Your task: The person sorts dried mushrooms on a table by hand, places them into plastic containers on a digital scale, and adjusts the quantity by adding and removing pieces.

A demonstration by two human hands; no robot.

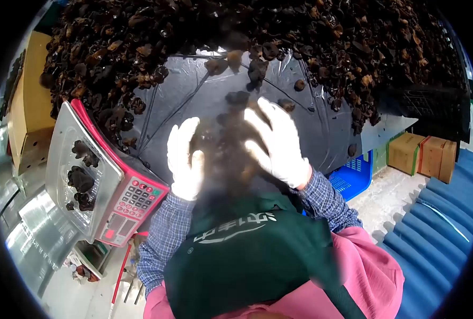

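Apparent ® [190, 250] on green apron [247, 266]

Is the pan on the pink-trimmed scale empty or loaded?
Loaded, though only partly covered: a few dark wood ear mushrooms lie on the scale pan.

Gloved left grip [185, 158] and right grip [280, 142] curve loosely.

Just one cam here, worn on the person's head, looking forward and steeply down at both gloved hands [223, 151] from fairly close up.
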